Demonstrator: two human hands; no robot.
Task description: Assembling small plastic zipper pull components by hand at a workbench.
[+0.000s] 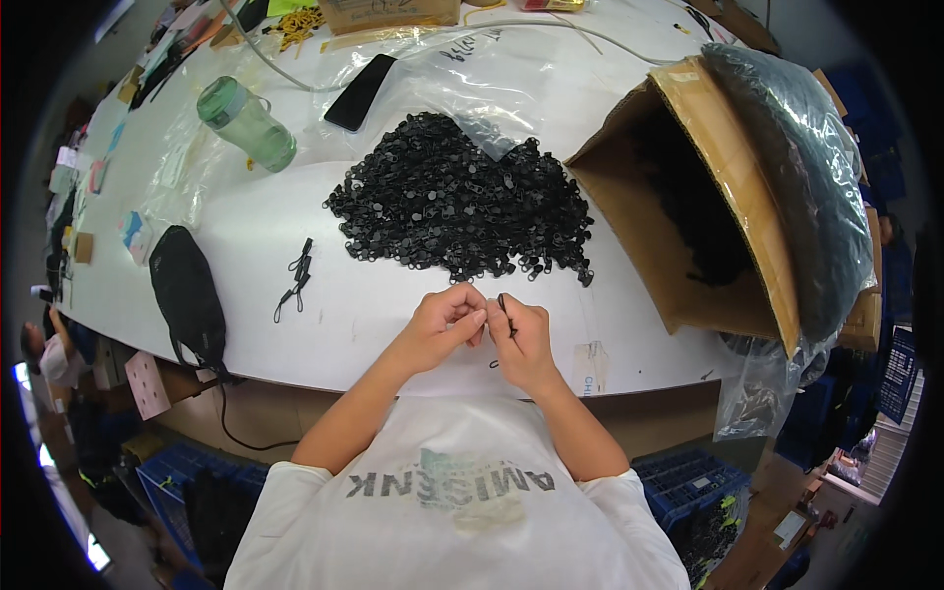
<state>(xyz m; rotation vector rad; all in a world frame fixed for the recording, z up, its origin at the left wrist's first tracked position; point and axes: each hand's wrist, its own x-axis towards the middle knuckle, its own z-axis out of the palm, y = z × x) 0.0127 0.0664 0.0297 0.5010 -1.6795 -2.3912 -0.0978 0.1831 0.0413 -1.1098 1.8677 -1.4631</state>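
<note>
My two hands meet close together over the near edge of the white table [364, 339]. The right hand [526, 339] is closed on a thin black cord pull [505, 307]; a bit of its loop shows above the fingers. My left hand [447, 323] is curled with thumb and fingertips pinched beside it, and whatever lies in that pinch is hidden. Just beyond both hands spreads a heap of small black zipper sliders [457, 202]. Several black cord pulls [298, 280] lie in a loose group to the left of the heap.
At right, an open cardboard box [629, 216] lies on its side with black contents, a dark plastic bag [796, 167] against it. Behind the heap are a phone [361, 92] and clear plastic sheeting [492, 69]. A green bottle [246, 123] and black pouch [187, 290] lie left.
</note>
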